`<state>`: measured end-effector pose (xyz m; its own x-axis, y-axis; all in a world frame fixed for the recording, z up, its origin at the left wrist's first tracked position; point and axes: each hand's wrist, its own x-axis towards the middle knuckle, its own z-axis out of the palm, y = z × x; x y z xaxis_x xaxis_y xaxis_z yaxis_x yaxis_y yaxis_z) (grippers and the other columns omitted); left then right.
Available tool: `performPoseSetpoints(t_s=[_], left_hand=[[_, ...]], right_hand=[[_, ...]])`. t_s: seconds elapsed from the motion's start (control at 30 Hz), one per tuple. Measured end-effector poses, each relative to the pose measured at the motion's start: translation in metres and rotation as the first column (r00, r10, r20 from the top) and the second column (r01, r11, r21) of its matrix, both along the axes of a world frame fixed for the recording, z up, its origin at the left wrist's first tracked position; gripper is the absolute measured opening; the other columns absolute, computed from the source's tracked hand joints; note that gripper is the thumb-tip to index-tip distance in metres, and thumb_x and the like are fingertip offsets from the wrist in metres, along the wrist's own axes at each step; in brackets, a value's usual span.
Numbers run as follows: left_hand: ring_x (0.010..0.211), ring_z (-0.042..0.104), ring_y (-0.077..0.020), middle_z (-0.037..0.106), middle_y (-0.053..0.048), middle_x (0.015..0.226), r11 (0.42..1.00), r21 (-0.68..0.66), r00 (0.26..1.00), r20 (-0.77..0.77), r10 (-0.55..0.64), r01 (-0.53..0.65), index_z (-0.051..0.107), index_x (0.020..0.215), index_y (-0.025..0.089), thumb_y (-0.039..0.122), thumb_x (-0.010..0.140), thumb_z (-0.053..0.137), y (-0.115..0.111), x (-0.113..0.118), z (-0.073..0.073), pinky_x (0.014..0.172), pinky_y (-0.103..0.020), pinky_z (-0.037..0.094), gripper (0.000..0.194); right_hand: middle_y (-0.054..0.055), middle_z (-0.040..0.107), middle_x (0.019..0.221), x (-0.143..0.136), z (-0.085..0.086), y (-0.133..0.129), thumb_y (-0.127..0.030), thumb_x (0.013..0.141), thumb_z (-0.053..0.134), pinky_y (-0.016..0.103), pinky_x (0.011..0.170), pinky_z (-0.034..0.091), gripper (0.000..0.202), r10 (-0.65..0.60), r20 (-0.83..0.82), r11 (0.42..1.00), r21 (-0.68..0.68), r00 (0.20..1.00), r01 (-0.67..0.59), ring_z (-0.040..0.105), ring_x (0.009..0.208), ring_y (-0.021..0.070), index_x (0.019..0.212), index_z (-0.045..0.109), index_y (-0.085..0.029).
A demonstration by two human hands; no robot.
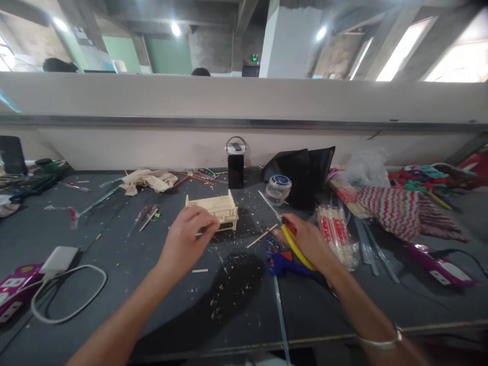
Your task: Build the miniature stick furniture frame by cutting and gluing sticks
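Note:
My left hand [190, 229] is closed in a pinch in front of a small model [211, 206] built of pale wooden sticks. What its fingertips hold, if anything, is too small to make out. My right hand [305, 236] grips pliers [295, 248] with yellow and red handles; their head is blurred. Just below it lies a blue glue gun [287, 265] with a clear glue stick [281, 310] trailing toward the table's front edge. A loose wooden stick [262, 236] rests between my hands, and a shorter piece [200, 271] lies nearer me.
Wood chips are scattered mid-table. Behind stand a phone [235, 172], a clear jar [278, 189] and a black bag [301, 173]. Packs of sticks [334, 231] and striped knitting [392, 208] lie right. A white cable [104, 284] loops at left. A low partition [152, 99] closes the back.

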<state>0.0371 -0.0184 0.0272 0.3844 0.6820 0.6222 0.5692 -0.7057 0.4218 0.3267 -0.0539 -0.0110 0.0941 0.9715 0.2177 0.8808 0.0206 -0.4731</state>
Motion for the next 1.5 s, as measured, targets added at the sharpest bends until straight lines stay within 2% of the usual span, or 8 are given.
performPoseSetpoints(t_s=[0.23, 0.4, 0.67, 0.9, 1.0, 1.13, 1.3, 1.5], left_hand=[[0.093, 0.054, -0.0249, 0.067, -0.006, 0.096, 0.99, 0.104, 0.95, -0.286, 0.124, -0.098, 0.068, 0.073, 0.018, 0.017, 0.083, 0.061, 0.042, 0.018, 0.002, 0.079, -0.04, 0.038, 0.012], [0.093, 0.056, -0.0241, 0.069, -0.004, 0.094, 0.983, 0.156, 0.939, -0.312, 0.146, -0.101, 0.065, 0.073, 0.019, 0.015, 0.084, 0.06, 0.043, 0.027, -0.014, 0.081, -0.04, 0.035, 0.013], [0.083, 0.061, -0.0198, 0.07, -0.003, 0.087, 0.989, 0.129, 0.956, -0.273, 0.11, -0.077, 0.064, 0.073, 0.017, 0.016, 0.088, 0.058, 0.046, 0.027, -0.026, 0.083, -0.038, 0.035, 0.016], [0.081, 0.061, -0.0188, 0.071, -0.001, 0.087, 0.977, 0.198, 0.972, -0.205, 0.118, -0.077, 0.064, 0.072, 0.02, 0.017, 0.088, 0.059, 0.047, 0.023, -0.033, 0.084, -0.038, 0.034, 0.016], [0.08, 0.061, -0.0191, 0.071, -0.001, 0.086, 0.973, 0.223, 0.969, -0.222, 0.108, -0.057, 0.064, 0.074, 0.02, 0.018, 0.088, 0.058, 0.048, 0.021, -0.035, 0.083, -0.038, 0.035, 0.016], [0.079, 0.062, -0.0194, 0.072, -0.002, 0.088, 0.962, 0.27, 0.967, -0.227, 0.113, -0.049, 0.065, 0.077, 0.019, 0.019, 0.089, 0.058, 0.05, 0.02, -0.037, 0.082, -0.038, 0.036, 0.014], [0.078, 0.062, -0.0203, 0.072, -0.002, 0.087, 0.938, 0.34, 0.964, -0.217, 0.153, -0.073, 0.066, 0.079, 0.019, 0.019, 0.089, 0.058, 0.049, 0.021, -0.041, 0.08, -0.039, 0.037, 0.013], [0.077, 0.061, -0.0205, 0.072, -0.002, 0.086, 0.936, 0.344, 0.962, -0.223, 0.159, -0.075, 0.067, 0.08, 0.019, 0.019, 0.088, 0.059, 0.049, 0.022, -0.043, 0.08, -0.039, 0.038, 0.012]], right_hand=[[0.011, 0.071, 0.096, 0.055, -0.032, 0.017, -0.029, 0.083, 0.059, 0.032, 0.072, 0.048, 0.038, -0.053, 0.113, 0.987, -0.145, 0.992, 0.069, 0.068, 0.085, 0.0252, 0.118, 0.059, -0.015], [0.002, 0.067, 0.076, 0.054, -0.037, 0.021, -0.024, 0.077, 0.059, 0.026, 0.062, 0.045, 0.044, 0.015, 0.082, 0.983, -0.184, 0.996, 0.0, 0.064, 0.068, 0.0182, 0.121, 0.058, -0.018], [0.006, 0.069, 0.091, 0.053, -0.045, 0.018, -0.025, 0.078, 0.056, 0.029, 0.071, 0.048, 0.047, 0.024, 0.083, 0.983, -0.183, 0.996, -0.008, 0.066, 0.08, 0.0205, 0.124, 0.057, -0.018], [0.015, 0.069, 0.098, 0.034, -0.016, 0.006, -0.03, 0.081, 0.059, 0.045, 0.082, 0.049, 0.043, -0.02, 0.458, 0.995, -0.074, 0.889, 0.06, 0.064, 0.096, 0.0337, 0.122, 0.062, -0.017], [0.012, 0.065, 0.116, 0.001, 0.017, 0.009, -0.025, 0.087, 0.052, 0.041, 0.094, 0.046, 0.04, 0.105, 0.334, 0.973, 0.159, 0.937, -0.166, 0.06, 0.108, 0.0283, 0.126, 0.057, -0.019], [0.008, 0.059, 0.128, -0.046, 0.047, 0.036, -0.022, 0.084, 0.059, 0.039, 0.103, 0.038, 0.059, 0.461, 0.197, 0.811, 0.302, 0.865, -0.501, 0.052, 0.119, 0.0239, 0.139, 0.041, -0.02], [0.006, 0.067, 0.114, -0.075, 0.042, 0.08, -0.017, 0.075, 0.064, 0.044, 0.099, 0.037, 0.073, 0.579, 0.113, 0.785, 0.187, 0.807, -0.59, 0.055, 0.109, 0.0264, 0.142, 0.036, -0.022], [0.002, 0.07, 0.102, -0.083, 0.027, 0.093, -0.018, 0.079, 0.062, 0.041, 0.096, 0.035, 0.064, 0.62, 0.095, 0.764, 0.151, 0.779, -0.627, 0.057, 0.105, 0.0234, 0.139, 0.04, -0.023]])
